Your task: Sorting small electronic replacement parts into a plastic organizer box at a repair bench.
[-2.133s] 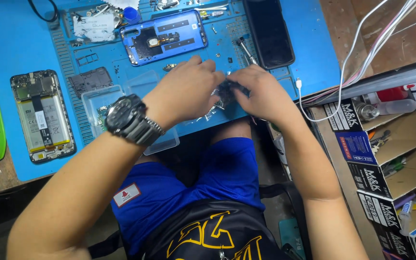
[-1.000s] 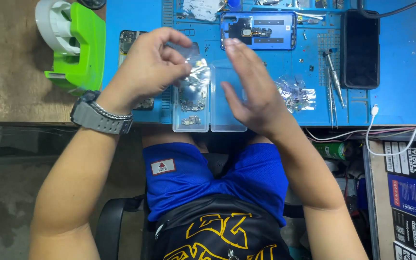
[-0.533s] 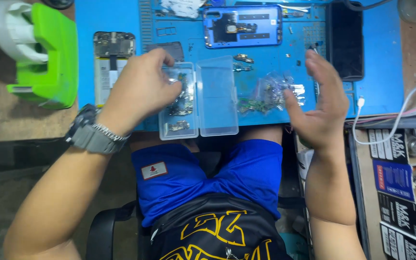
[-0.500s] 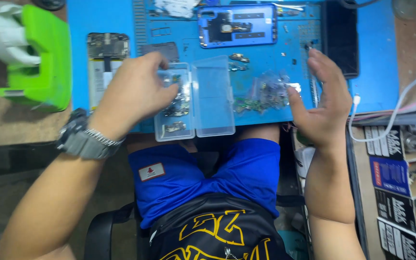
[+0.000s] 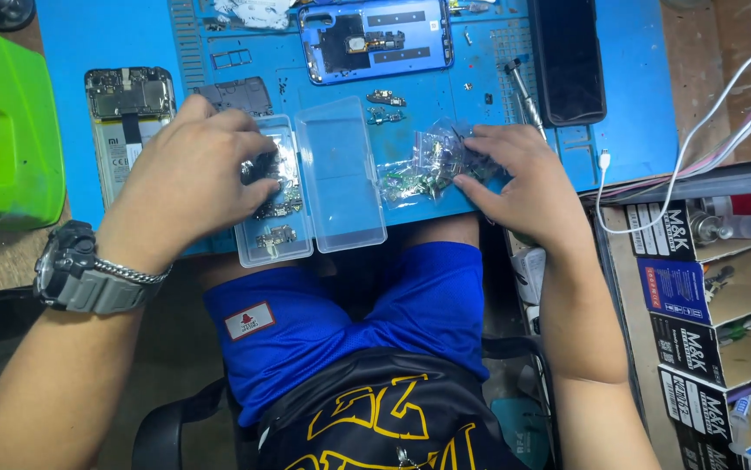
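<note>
1. Right hand [image 5: 528, 178] has dropped from hovering onto the clear parts bags [image 5: 428, 165], fingers spread, pinning them to the blue mat [image 5: 88, 52] on the counter.
2. Left hand [image 5: 186, 178] reaches into the open clear case [image 5: 310, 187]; fingers curled, likely pinching a small board, cannot tell.

Single view from my head, looking steeply down, close over near edge of blue mat [image 5: 132, 35]; my lap below, shelves beyond mat's right edge.
</note>
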